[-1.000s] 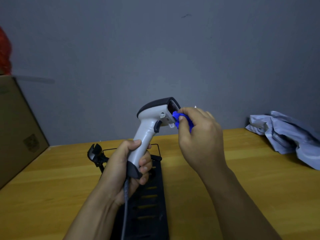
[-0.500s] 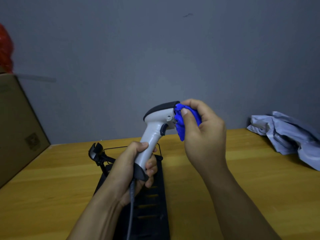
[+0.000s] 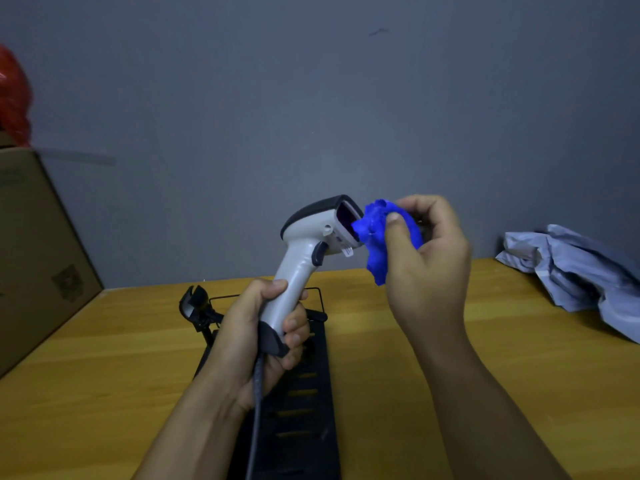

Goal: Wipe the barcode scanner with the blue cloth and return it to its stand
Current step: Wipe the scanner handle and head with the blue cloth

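Note:
My left hand (image 3: 256, 337) grips the handle of a white and dark grey barcode scanner (image 3: 308, 244), held upright above the table with its window facing right. My right hand (image 3: 426, 258) holds a bunched blue cloth (image 3: 379, 237) between thumb and fingers. The cloth touches the right edge of the scanner's window, which is partly uncovered. The scanner's grey cable (image 3: 258, 403) hangs down from the handle. The black stand (image 3: 197, 306) with its cradle clip sits on the table behind my left hand, on a long black slotted base (image 3: 304, 410).
A wooden table (image 3: 398, 358) lies under my arms. A cardboard box (image 3: 38, 258) stands at the left with something red (image 3: 14, 98) on top. Crumpled grey-blue plastic bags (image 3: 581, 268) lie at the right, against the grey wall.
My right hand has drawn the blue cloth rightward off the scanner's front, so the window now shows. The scanner has tilted slightly and sits a little higher in my left hand.

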